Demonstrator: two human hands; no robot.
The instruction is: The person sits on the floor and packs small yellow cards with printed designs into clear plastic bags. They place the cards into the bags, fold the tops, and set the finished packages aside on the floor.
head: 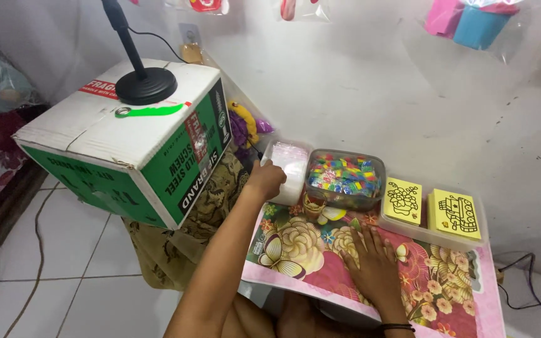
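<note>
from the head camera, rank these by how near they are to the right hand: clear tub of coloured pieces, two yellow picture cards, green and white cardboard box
1. Clear plastic tub of coloured pieces: just beyond the right hand, which lies flat on the floral table top.
2. Two yellow picture cards: in a tray, back right.
3. Green and white cardboard box: far left, off the table.

bag stack (pixel 289 164) left of bead tub (pixel 344 178), card tray (pixel 433 235) right

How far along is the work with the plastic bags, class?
Done: little shows; the floral table bears no filled bag. In hand: the left hand reaches the stack of clear bags; the right hand lies flat. Left: the tub of colourful pieces is full and the yellow cards sit in their tray.
</note>
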